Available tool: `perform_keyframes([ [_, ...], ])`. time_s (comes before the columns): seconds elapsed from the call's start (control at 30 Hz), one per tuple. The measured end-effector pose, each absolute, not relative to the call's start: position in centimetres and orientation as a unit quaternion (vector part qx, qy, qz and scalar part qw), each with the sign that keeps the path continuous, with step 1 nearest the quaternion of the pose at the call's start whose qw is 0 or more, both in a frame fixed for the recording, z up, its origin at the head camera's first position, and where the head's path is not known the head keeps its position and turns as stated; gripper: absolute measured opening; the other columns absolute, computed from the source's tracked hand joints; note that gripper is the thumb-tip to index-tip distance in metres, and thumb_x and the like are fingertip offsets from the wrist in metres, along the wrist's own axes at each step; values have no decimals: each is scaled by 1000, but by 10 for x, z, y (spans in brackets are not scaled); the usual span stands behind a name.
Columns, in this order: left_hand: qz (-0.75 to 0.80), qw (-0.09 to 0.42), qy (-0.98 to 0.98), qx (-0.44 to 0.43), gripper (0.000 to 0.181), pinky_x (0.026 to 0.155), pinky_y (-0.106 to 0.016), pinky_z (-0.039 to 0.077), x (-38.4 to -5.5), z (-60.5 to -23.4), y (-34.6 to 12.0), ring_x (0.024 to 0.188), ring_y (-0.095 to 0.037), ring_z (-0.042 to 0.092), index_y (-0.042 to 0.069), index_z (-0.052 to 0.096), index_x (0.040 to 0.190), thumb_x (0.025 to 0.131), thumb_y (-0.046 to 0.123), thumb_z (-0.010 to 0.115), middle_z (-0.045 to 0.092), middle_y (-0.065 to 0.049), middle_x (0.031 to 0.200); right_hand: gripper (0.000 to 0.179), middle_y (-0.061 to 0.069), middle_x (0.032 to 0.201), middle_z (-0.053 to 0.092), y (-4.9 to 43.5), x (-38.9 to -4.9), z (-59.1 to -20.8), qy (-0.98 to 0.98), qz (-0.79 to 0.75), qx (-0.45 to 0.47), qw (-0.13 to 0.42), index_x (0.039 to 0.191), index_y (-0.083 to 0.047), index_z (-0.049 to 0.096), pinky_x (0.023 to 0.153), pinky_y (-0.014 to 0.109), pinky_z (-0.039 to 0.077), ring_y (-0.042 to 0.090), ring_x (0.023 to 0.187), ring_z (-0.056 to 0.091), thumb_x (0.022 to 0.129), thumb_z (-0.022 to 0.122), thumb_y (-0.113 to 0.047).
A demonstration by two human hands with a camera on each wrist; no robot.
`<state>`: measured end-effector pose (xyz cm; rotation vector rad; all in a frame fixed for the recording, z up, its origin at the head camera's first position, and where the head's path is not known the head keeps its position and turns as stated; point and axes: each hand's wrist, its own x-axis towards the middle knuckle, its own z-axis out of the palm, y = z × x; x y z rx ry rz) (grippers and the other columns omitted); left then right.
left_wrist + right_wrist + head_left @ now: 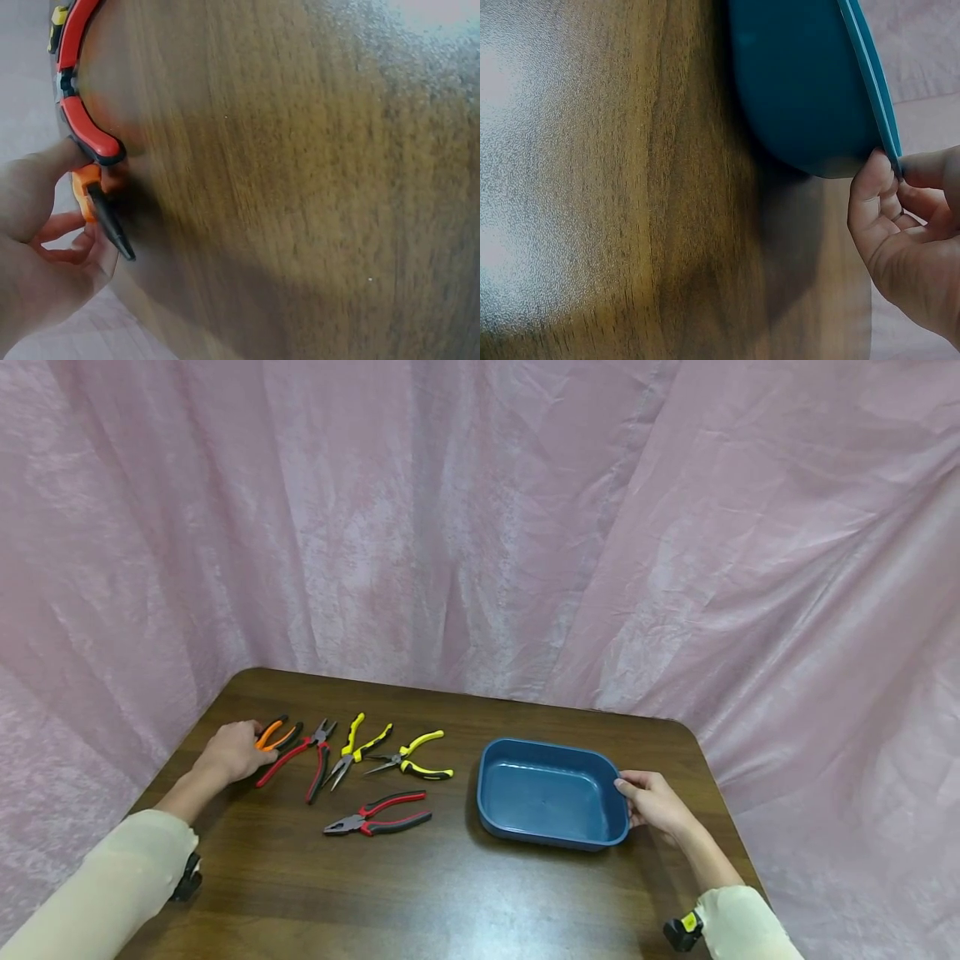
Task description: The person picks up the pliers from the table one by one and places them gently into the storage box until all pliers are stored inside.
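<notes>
In the head view, my left hand [231, 752] holds orange-and-black pliers [267, 734] at the table's left side. The left wrist view shows thumb and fingers around the orange part [85, 180], with a black tip sticking out below. Just right of this hand lie red-and-black pliers [322, 737], handles spread. At the other side, my right hand [660, 806] pinches the right end of a blue plastic tray [551, 840]. Its thumb and fingers meet at the rim [877, 97] in the right wrist view. Nothing lies inside the tray.
Two yellow-and-black long-nose pliers, one left [348, 758] and one right [405, 752], lie mid-table with handles apart. Nearer the front is another red-and-black pair [365, 817]. The brown wooden table [420, 902] backs onto a pink curtain [480, 527].
</notes>
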<state>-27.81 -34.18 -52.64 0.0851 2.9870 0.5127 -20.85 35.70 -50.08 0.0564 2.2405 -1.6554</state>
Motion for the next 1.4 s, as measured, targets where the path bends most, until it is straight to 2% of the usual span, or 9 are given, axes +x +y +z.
perform_keyframes([
  [0.3,176,39,983,31,69,71,-52,48,-276,-524,-346,84,-36,58,-16,50,126,83,32,73,62,-22,92,37,9,71,52,355,-210,-500,793,-583,26,175,131,13,48,53,34,54,15,58,52,105,47,-12],
  [0.53,199,9,979,37,66,73,-53,49,-276,-511,-342,87,-38,60,-15,51,127,84,29,73,64,-24,97,38,8,71,52,356,-209,-501,798,-576,29,174,134,12,46,54,35,54,15,58,52,105,47,-13],
  [0.77,205,-31,975,85,64,83,-57,48,-278,-504,-330,100,-43,61,-15,55,126,85,30,75,64,-29,110,40,9,72,52,357,-209,-501,800,-574,35,170,136,12,45,54,35,54,14,58,52,105,47,-13],
  [1.07,212,-55,969,117,59,84,-55,49,-276,-499,-316,96,-39,64,-13,59,121,82,26,80,67,-24,104,44,11,74,54,358,-210,-500,802,-572,37,169,139,12,42,54,36,55,15,59,53,105,48,-15],
  [1.23,207,-54,967,136,58,83,-54,50,-275,-495,-309,95,-36,64,-11,59,123,82,25,80,67,-22,105,49,13,75,55,357,-209,-496,801,-572,37,174,143,14,35,55,37,55,16,61,54,106,47,-15],
  [1.4,203,-57,966,149,59,81,-51,52,-275,-494,-302,96,-35,64,-10,60,125,82,26,81,67,-22,106,50,11,74,54,357,-209,-498,801,-572,37,174,143,14,35,55,36,55,15,60,54,106,48,-16],
])
